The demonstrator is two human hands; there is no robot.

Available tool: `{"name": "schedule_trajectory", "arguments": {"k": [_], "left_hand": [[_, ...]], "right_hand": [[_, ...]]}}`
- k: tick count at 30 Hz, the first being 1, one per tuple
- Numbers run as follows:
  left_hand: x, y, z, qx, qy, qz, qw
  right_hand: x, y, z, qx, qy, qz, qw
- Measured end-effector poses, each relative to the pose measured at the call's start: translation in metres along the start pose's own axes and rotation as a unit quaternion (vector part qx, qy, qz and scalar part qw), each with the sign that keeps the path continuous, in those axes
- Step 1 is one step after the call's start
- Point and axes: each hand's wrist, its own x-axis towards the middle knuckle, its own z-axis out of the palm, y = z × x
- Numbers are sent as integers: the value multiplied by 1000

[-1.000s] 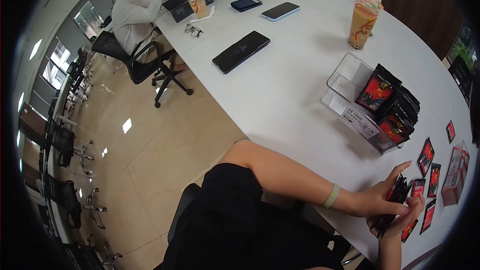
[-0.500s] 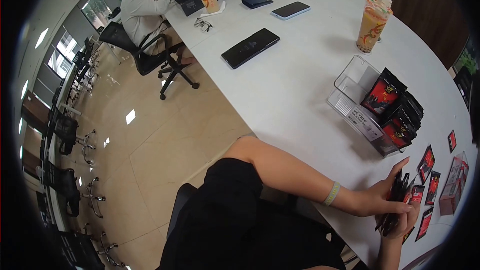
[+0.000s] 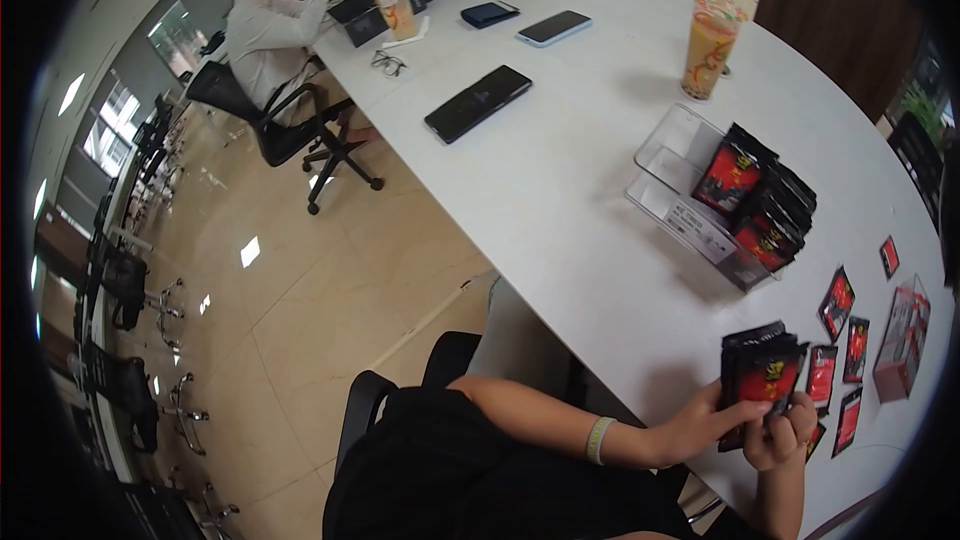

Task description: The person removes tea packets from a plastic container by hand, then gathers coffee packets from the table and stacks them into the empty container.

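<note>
Both hands are around a stack of black and red coffee sachets (image 3: 760,380) above the near table edge. My left hand (image 3: 705,428), below a banded wrist, grips the stack from the left, with its thumb across the front sachet. My right hand (image 3: 785,437) has curled fingers pressed on the stack's lower right edge. Beyond the hands, a clear plastic tray (image 3: 665,205) holds several upright sachets (image 3: 755,195) of the same kind. Loose red sachets (image 3: 857,348) lie to the right, beside a clear box (image 3: 902,340) with red contents.
A bubble tea cup (image 3: 708,50) stands behind the tray. Farther left lie a black phone (image 3: 478,103), a light-edged phone (image 3: 554,28), a dark wallet (image 3: 490,14) and glasses (image 3: 388,63). Another cup (image 3: 392,5) stands near a seated person (image 3: 270,30) in a white shirt.
The sachet stack has been raised and turned, so its red front now faces me. Both hands moved up with it, and the view has shifted slightly.
</note>
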Motion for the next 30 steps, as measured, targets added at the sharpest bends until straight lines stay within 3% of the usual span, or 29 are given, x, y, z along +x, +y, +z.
{"name": "schedule_trajectory", "arguments": {"k": [1,3,8,12,13,15,16,17,18,19,21,22,25,27,30], "left_hand": [[-5,1,2,-44,42,-28,998],[-5,-4,-2,-74,33,-54,995],[-2,-5,10,-118,66,20,991],[-4,17,-13,-10,-18,18,1000],[-5,23,-20,53,-27,77,995],[-5,53,-28,72,-2,108,991],[-2,69,-38,174,19,139,975],[10,79,-51,116,32,202,972],[17,101,-56,50,47,187,980],[29,120,-71,108,99,222,964],[48,166,-83,234,85,302,920],[57,186,-92,308,75,294,902],[71,217,-105,487,8,161,859],[84,213,-106,550,-31,135,823],[100,211,-105,530,-31,101,841]], "right_hand": [[-8,-4,-1,34,-11,5,999],[3,-8,-3,29,-15,14,999],[4,-13,-2,14,29,40,999],[17,-14,-2,51,41,70,995],[13,-17,0,60,31,76,995],[20,-8,1,71,78,25,994],[7,-12,-7,97,50,138,984],[-4,-17,-17,123,22,251,960],[15,-2,-28,57,39,176,982],[15,4,-29,56,36,185,981],[8,12,-33,19,154,224,962],[3,17,-35,13,152,229,961],[-9,28,-37,-61,128,206,968],[-14,32,-36,-80,52,243,965],[-20,39,-27,-63,55,251,964]]}}
